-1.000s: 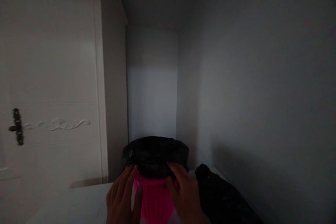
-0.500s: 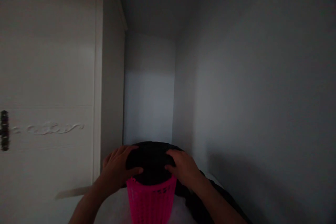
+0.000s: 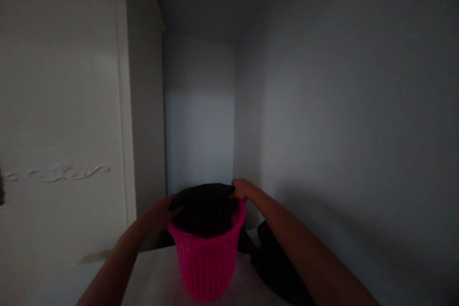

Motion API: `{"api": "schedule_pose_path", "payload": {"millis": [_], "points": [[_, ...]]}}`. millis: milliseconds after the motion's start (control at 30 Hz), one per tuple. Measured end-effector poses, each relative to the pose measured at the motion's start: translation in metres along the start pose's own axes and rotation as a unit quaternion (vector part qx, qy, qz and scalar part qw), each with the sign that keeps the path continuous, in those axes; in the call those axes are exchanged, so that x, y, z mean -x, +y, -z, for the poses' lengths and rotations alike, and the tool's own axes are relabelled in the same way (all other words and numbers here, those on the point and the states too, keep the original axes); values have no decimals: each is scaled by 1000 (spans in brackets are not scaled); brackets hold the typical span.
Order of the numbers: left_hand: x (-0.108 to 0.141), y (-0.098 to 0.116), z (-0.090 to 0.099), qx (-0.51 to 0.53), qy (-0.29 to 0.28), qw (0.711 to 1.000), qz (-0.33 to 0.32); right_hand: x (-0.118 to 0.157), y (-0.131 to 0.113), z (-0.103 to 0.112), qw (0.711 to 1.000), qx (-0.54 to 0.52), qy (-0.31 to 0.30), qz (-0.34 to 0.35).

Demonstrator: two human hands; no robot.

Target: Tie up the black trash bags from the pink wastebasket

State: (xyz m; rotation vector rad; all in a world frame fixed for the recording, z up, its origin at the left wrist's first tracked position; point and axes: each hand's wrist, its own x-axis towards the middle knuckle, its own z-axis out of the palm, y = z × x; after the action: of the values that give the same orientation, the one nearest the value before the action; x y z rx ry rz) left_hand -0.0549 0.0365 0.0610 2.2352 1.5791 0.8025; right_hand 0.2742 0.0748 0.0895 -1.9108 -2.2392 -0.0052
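A bright pink perforated basket (image 3: 208, 265) stands upright on a pale surface, with dark cloth (image 3: 202, 210) filling its mouth and rising above the rim. My left hand (image 3: 163, 213) grips the cloth's left edge, its thumb in front and its other fingers mostly hidden by the fabric. At the right side of the rim, my right hand (image 3: 243, 189) is closed on the cloth's right edge. The dim light hides the folds of the cloth.
More dark cloth (image 3: 276, 267) lies right of the basket, beneath my right forearm. The pale surface (image 3: 154, 272) extends under both. A white cabinet (image 3: 64, 81) rises at the left, and a grey wall (image 3: 340, 129) runs along the right.
The cloth has drawn in from a wide spread to a smaller bundle within the rim. Both hands have closed on its edges. More of the basket shows as the view has shifted.
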Motion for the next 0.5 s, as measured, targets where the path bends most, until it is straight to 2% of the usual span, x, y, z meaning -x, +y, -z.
{"api": "schedule_pose_path", "payload": {"millis": [167,267,367,500], "points": [[-14,9,0,8,115,993,17,-26,-14,-3,992,-68,89,52],[-14,19,4,49,183,982,-2,-35,-30,1,977,-126,139,98],[-11,32,13,102,257,960,-34,-41,-47,14,954,-189,194,132],[1,55,35,148,357,918,-84,-43,-78,43,903,-273,264,198]]}}
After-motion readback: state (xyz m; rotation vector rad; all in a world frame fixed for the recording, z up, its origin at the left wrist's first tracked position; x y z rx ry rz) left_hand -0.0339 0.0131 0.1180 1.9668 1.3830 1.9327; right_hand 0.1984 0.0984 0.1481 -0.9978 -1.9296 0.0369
